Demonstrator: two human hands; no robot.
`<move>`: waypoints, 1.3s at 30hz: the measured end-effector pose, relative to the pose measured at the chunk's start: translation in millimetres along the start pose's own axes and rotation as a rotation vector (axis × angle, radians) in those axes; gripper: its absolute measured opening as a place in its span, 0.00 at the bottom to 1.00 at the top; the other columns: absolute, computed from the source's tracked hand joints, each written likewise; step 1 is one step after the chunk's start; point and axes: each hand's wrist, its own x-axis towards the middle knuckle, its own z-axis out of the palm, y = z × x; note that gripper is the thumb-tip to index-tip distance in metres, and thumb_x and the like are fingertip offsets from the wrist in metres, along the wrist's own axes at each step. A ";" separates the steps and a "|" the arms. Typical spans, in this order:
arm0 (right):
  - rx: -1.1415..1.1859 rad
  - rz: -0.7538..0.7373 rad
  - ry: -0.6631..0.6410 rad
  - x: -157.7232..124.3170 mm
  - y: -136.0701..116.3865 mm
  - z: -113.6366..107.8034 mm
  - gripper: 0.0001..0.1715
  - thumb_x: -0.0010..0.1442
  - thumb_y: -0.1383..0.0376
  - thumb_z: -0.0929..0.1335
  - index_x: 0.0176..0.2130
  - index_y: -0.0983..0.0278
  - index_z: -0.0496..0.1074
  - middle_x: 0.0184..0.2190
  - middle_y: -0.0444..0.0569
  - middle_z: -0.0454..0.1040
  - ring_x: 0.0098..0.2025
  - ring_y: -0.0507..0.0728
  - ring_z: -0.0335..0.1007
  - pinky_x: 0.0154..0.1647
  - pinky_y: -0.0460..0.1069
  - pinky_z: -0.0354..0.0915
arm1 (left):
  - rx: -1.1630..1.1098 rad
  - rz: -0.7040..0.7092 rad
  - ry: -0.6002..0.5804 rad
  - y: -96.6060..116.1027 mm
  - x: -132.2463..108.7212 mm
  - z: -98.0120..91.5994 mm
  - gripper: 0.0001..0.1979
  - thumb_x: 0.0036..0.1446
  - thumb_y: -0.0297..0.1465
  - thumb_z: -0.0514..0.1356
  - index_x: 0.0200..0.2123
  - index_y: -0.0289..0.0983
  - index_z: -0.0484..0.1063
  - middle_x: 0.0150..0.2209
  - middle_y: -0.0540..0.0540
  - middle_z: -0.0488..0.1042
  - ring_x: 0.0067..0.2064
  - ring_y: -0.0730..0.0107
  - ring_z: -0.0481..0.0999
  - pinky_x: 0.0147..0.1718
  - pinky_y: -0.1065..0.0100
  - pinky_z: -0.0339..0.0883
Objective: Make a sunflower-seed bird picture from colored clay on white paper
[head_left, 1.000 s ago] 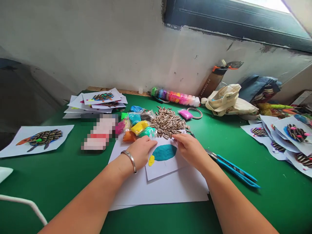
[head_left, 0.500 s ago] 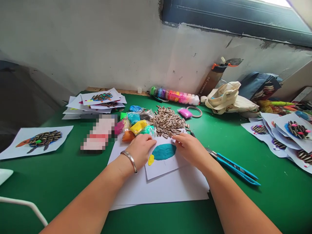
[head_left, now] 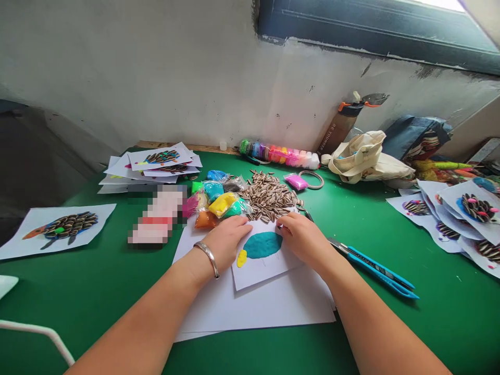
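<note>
A small white card [head_left: 250, 278] lies on larger white paper sheets [head_left: 297, 312]. It bears a flat teal clay oval [head_left: 262, 245] and a small yellow clay piece [head_left: 241, 258] at the oval's lower left; faint pencil lines show below. My left hand [head_left: 228, 239], with a silver bracelet on its wrist, rests on the card's left side, fingers stretched out. Over the oval's right end, my right hand [head_left: 299, 234] has its thumb and fingers drawn together; what they may hold is too small to name. Just beyond both hands spreads a heap of sunflower seeds [head_left: 269, 195].
Bagged coloured clay [head_left: 222, 204] sits left of the seeds. A blue utility knife [head_left: 375, 268] lies to the right. Finished seed pictures [head_left: 70, 226] lie at both sides. A bottle [head_left: 338, 127] and cloth bag [head_left: 361, 156] stand by the wall.
The view has shifted very slightly. Both hands stay almost where they were, the right fingers moving a little at the oval's right end.
</note>
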 end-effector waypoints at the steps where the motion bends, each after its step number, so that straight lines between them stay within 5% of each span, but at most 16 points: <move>1: 0.004 0.001 0.001 0.2 0.4 -0.2 0.13 0.61 0.72 0.62 0.36 0.64 0.75 0.35 0.49 0.72 0.39 0.54 0.66 0.39 0.46 0.60 | -0.006 0.000 -0.007 -0.4 0.1 -0.1 0.21 0.56 0.19 0.51 0.52 0.36 0.69 0.58 0.38 0.66 0.60 0.58 0.63 0.60 0.56 0.58; 4: 0.015 -0.010 0.062 -1.7 -3.2 -1.1 0.16 0.61 0.73 0.61 0.39 0.63 0.76 0.37 0.51 0.72 0.40 0.55 0.66 0.40 0.47 0.60 | -0.021 -0.006 -0.023 -1.8 -0.1 0.0 0.21 0.57 0.19 0.52 0.53 0.37 0.68 0.59 0.40 0.65 0.62 0.59 0.61 0.61 0.57 0.57; 7: 0.045 -0.173 0.123 -8.5 -18.1 -2.2 0.24 0.57 0.79 0.60 0.45 0.63 0.75 0.40 0.52 0.71 0.42 0.56 0.64 0.42 0.49 0.60 | -0.034 -0.012 -0.028 -2.7 -0.2 0.6 0.21 0.57 0.19 0.52 0.53 0.38 0.68 0.60 0.41 0.65 0.63 0.60 0.60 0.61 0.56 0.56; 12: 0.065 -0.464 -0.054 -21.8 -48.6 -0.2 0.22 0.59 0.78 0.62 0.44 0.58 0.75 0.38 0.49 0.71 0.40 0.55 0.60 0.42 0.51 0.57 | -0.058 -0.004 -0.032 -2.3 0.1 2.2 0.22 0.55 0.20 0.55 0.53 0.37 0.68 0.61 0.39 0.63 0.63 0.56 0.60 0.61 0.53 0.56; 39: 0.006 -0.457 -0.144 -30.2 -53.9 -7.6 0.21 0.61 0.75 0.62 0.47 0.57 0.74 0.37 0.50 0.69 0.39 0.56 0.58 0.42 0.52 0.54 | -0.068 0.005 -0.021 -1.7 -0.3 3.6 0.24 0.51 0.19 0.57 0.52 0.37 0.67 0.60 0.38 0.63 0.63 0.55 0.59 0.61 0.52 0.55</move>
